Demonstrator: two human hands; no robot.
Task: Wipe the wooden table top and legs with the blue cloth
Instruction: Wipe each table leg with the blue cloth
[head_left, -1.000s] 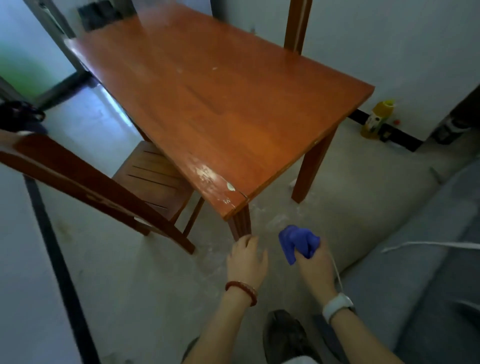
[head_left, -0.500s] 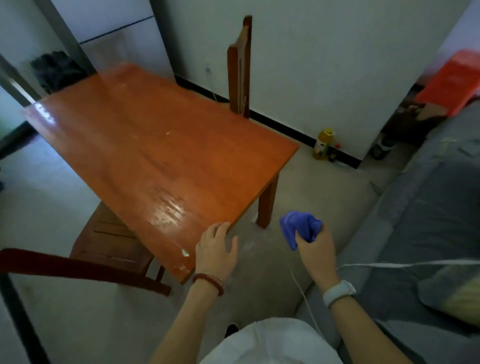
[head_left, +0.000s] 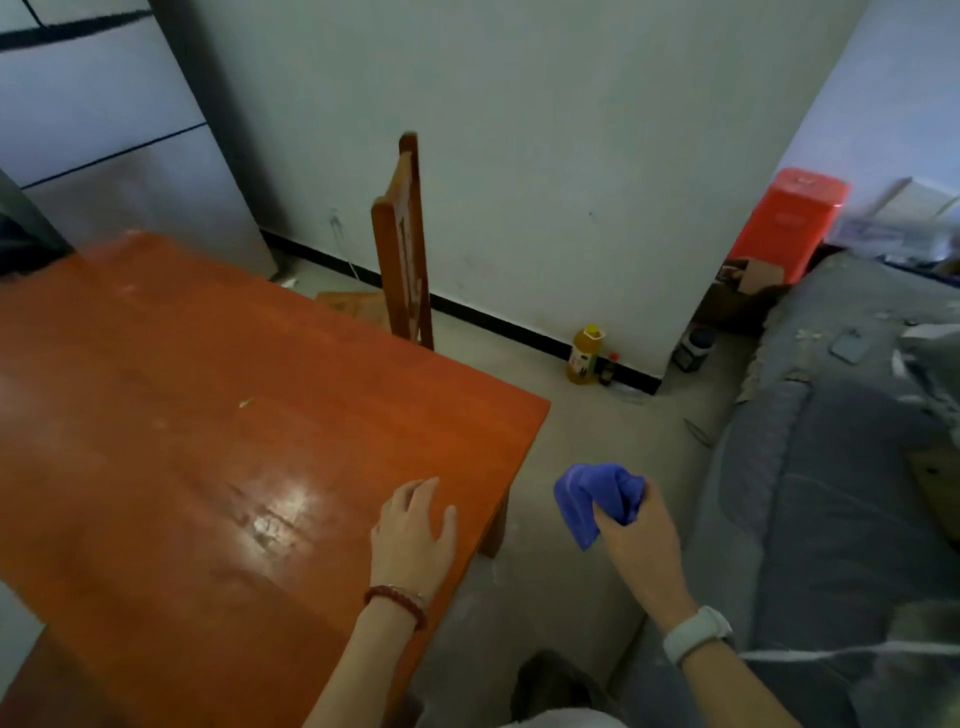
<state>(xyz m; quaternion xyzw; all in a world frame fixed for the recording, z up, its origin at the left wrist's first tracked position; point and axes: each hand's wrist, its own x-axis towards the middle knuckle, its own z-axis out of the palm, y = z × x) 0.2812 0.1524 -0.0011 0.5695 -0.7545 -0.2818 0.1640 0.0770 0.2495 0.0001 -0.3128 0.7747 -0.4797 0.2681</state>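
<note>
Since R hand (head_left: 636, 530) grips the blue cloth (head_left: 597, 499) bunched, off the worktop (head_left: 208, 415) edge just right of flat, relaxed L hand (head_left: 413, 535), wipe may streak w/ little contact.

- bench (head_left: 218, 441): orange-stained wood, pretty glossy, scuffed where the light hits
- cloth (head_left: 597, 496): soft blue fabric, matt
- floor (head_left: 597, 431): bare concrete look, rough and dusty
- chair (head_left: 402, 249): same varnished wood
</note>
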